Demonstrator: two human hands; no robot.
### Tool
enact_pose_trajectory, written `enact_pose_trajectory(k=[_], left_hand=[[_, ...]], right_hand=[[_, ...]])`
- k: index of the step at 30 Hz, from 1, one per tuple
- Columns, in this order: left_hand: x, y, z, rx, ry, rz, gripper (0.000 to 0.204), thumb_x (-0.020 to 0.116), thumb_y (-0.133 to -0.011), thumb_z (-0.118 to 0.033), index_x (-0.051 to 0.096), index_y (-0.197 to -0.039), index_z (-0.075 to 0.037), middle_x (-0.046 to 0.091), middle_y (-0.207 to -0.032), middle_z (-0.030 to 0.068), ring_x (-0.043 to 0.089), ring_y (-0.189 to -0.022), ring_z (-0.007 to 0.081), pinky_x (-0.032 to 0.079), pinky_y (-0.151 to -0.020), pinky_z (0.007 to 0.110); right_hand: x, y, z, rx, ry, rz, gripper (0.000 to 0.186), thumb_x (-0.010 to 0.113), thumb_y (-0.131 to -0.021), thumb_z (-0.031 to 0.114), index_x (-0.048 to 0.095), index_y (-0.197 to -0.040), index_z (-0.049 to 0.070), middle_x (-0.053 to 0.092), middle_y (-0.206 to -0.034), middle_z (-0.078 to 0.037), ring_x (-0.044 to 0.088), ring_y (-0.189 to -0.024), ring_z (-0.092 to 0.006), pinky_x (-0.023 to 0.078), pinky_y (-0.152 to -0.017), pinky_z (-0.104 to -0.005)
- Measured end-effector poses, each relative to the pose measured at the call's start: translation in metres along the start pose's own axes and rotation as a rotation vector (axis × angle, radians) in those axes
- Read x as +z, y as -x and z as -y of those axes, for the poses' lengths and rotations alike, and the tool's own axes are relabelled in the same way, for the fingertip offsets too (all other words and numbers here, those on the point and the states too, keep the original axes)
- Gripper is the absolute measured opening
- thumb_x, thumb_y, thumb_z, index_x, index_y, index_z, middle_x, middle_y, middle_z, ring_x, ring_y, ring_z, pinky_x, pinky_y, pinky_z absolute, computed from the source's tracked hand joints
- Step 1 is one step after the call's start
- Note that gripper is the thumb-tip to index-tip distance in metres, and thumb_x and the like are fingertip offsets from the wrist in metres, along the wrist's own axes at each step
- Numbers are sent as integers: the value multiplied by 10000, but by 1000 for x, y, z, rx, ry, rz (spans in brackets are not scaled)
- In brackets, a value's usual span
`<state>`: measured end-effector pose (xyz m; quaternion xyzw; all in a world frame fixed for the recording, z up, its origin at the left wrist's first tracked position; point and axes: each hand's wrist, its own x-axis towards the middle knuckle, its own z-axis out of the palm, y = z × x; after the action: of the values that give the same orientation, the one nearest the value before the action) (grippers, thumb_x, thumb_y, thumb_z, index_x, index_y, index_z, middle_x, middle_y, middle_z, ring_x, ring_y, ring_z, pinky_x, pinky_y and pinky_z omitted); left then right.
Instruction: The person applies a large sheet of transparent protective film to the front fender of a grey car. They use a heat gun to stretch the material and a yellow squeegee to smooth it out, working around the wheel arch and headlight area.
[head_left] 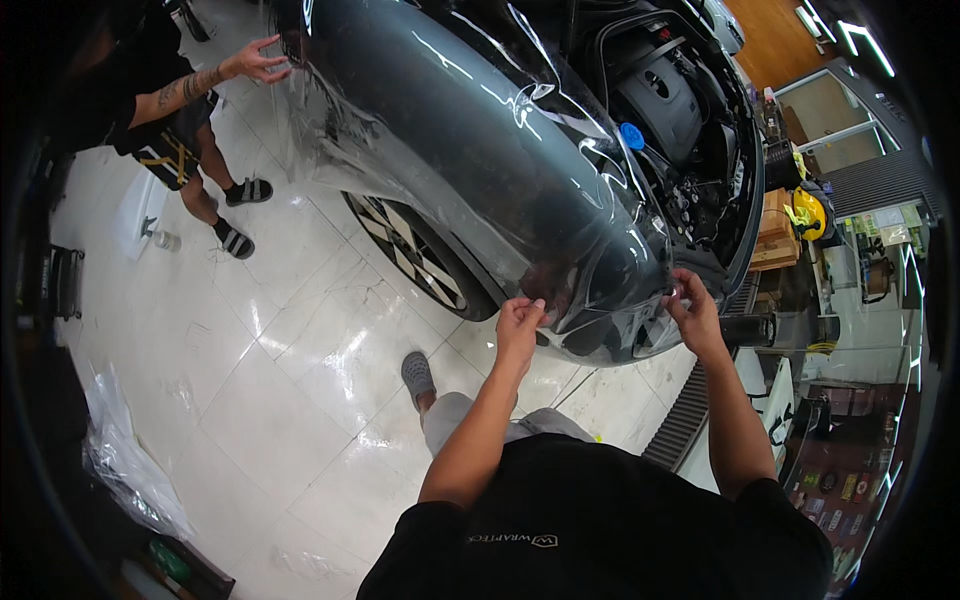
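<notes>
Clear film (480, 165): draped over the front of the car (660, 95). Left hand (520, 325): pinching its near edge. Right hand (692, 308): pinching likewise, farther right. Advisable: even tension, slow pull, creases eased outward.

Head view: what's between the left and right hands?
In the head view, the car's front corner, with creased clear film over it, lies between the left hand and right hand.

Crumpled clear plastic (128, 458) lies at the left, brown boxes (774, 235) at the right.
</notes>
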<state>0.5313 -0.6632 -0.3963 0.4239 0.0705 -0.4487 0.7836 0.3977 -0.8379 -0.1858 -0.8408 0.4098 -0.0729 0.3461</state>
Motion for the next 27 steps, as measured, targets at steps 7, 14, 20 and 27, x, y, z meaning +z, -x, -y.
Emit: enact_pose_trajectory(k=[7,14,20,27], left_hand=[[-26,6,10,-67,163,58,134,589,-889,-101,534,-989,-32,546,-843,45,559,-743,160,493,-730,302],[-30,-28,21,13,42,20,92,570,-887,-70,553,-973,-43,556,-803,15,567,-735,131,487,-674,268],[-35,-43,-41,621,-285,-397,297,582,-897,-125,517,-1154,8,539,-1095,108,537,-980,173,440,-846,274],[-5,-51,-79,594,-745,-241,606,569,-910,-245,333,-1372,69,285,-1455,246,272,-1365,332,227,-1106,365]], right_hand=[[-16,6,-7,18,-55,162,228,662,-789,46,517,-965,41,499,-750,5,487,-740,-103,418,-687,-263],[-3,2,-14,-45,397,24,274,659,-776,148,527,-981,22,584,-875,-135,571,-790,-282,456,-701,-375],[20,18,44,-618,600,-354,508,687,-685,24,529,-1167,39,529,-1096,-172,513,-1005,-347,438,-859,-420],[39,9,25,-628,832,-215,626,719,-694,144,492,-1271,59,372,-1370,-202,402,-1219,-388,372,-991,-464]])
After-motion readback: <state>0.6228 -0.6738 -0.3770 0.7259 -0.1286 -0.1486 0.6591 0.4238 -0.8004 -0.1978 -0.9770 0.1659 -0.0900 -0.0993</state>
